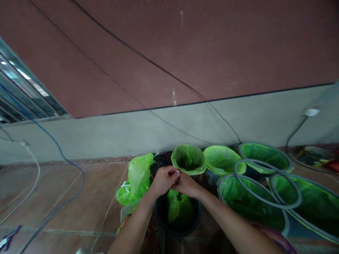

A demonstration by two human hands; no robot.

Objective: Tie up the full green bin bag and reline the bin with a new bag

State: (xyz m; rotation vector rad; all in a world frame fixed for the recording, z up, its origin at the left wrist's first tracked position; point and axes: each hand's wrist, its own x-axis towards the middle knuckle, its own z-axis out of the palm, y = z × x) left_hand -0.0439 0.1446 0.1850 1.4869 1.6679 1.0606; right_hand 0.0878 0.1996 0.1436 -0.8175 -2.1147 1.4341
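My left hand [163,179] and my right hand [185,184] meet with fingers pinched together, close above a dark bucket [196,222]. Whatever lies between the fingertips is too small to make out; a little white shows there. Just below the hands, a green mesh bag [181,211] sits inside the bucket, its gathered top with a thin tie under my fingers. To the left, full-looking green bags [139,174] with white drawstrings rest on a pale container [127,210]. Behind my hands stands a bin with an open green liner [188,160].
Several more green-lined bins stand to the right, one a pale green-lined bin [224,160]. Two loose grey rings [299,199] lie across the bins. A black bundle [160,161] is by the wall. A blue cable [59,148] and a white cable [37,176] cross the tiles.
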